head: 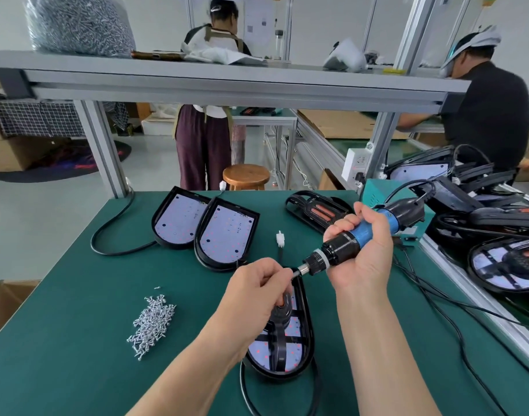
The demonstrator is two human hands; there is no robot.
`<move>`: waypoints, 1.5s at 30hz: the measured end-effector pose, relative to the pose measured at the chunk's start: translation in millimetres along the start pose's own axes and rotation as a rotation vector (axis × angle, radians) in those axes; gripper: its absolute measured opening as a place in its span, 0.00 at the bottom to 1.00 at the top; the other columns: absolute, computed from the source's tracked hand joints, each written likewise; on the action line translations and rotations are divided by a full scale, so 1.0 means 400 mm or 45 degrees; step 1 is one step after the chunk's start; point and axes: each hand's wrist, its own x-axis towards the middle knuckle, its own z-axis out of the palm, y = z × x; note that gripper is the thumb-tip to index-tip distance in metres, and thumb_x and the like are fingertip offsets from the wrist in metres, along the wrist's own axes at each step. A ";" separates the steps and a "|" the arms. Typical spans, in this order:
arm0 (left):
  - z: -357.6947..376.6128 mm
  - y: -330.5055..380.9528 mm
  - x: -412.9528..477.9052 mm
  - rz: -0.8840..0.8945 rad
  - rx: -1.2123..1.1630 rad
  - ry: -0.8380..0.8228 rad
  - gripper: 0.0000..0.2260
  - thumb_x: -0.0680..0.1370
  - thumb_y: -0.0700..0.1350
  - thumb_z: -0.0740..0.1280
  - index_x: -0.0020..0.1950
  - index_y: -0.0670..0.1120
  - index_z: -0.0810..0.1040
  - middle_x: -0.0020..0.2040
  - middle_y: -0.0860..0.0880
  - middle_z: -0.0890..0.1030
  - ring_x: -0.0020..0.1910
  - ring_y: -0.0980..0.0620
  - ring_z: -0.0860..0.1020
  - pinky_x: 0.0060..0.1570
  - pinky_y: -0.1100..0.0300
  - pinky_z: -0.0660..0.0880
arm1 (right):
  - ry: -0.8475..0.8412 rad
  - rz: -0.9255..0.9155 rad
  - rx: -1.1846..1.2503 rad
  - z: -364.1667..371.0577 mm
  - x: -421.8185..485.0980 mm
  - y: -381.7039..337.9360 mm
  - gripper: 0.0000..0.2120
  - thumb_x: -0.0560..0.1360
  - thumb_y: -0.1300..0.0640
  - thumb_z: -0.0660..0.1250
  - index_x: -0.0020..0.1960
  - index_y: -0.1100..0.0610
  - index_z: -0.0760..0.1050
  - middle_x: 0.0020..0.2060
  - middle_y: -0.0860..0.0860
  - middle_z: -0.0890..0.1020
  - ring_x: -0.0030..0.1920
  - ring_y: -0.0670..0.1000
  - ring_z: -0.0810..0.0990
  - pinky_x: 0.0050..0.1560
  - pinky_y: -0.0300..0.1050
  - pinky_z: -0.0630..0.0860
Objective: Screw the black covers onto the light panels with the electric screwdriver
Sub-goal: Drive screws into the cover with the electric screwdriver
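My right hand (363, 250) grips the blue and black electric screwdriver (356, 238), held nearly level with its bit pointing left. My left hand (257, 283) pinches at the bit tip, and its fingers hide whatever is held there. Below both hands lies a light panel (282, 346) with a black cover (279, 328) laid on it. Two bare light panels (179, 220) (227, 234) lie side by side further back. A loose black cover (315, 210) rests behind the screwdriver. A heap of silver screws (152, 324) lies to the left on the green mat.
Finished and stacked panels (503, 265) crowd the conveyor at right. Black cables (437, 298) run across the mat on the right. A white connector (279, 238) lies mid-table. A teal power box (380, 193) stands behind. Two people work beyond the aluminium shelf (227, 82).
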 end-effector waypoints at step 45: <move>-0.032 0.007 -0.054 -0.179 -0.153 -0.146 0.16 0.81 0.45 0.65 0.34 0.44 0.76 0.25 0.47 0.76 0.21 0.55 0.62 0.21 0.69 0.59 | 0.238 0.061 0.072 -0.062 -0.024 -0.032 0.06 0.76 0.59 0.71 0.49 0.56 0.74 0.31 0.47 0.77 0.27 0.45 0.76 0.31 0.38 0.75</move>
